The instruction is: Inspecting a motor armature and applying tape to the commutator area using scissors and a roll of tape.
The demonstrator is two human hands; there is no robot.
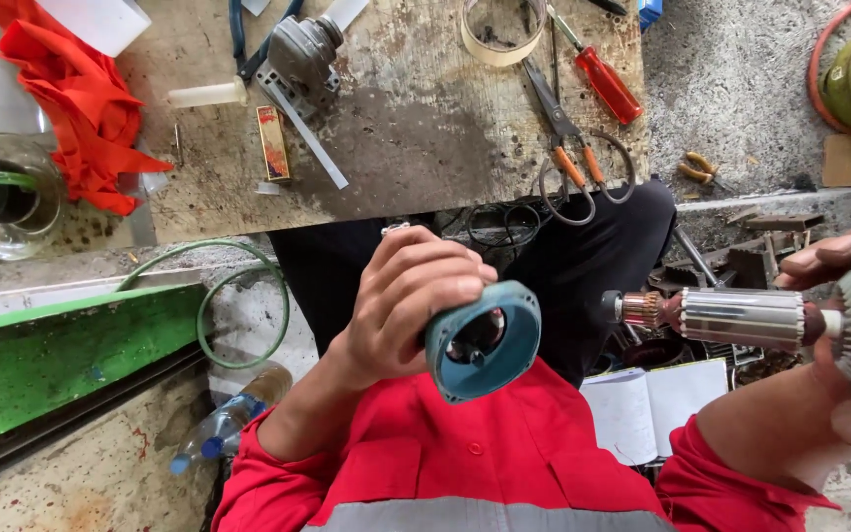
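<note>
Gripping a teal motor housing [483, 341] at its back end, the left hand [401, 305] has its fingers wrapped tight around it, so most of the casing is hidden; only the round open mouth shows, with dark parts deep inside that are hard to make out. At the right edge, the right hand [839, 335] holds a motor armature [741, 317] level, fingers closed about its pale fan end; the hand and fan are partly cut off by the frame. The armature's shaft tip points left toward the housing, near but apart. On the far desk [416, 148] lie scissors [573, 148], a red-handled screwdriver [605, 83] and a grey gear head [302, 59]. A glass jar [7, 202] at far left holds dark liquid, its left side cut off. A plastic bottle [224, 424] lies on the floor, contents unclear.
</note>
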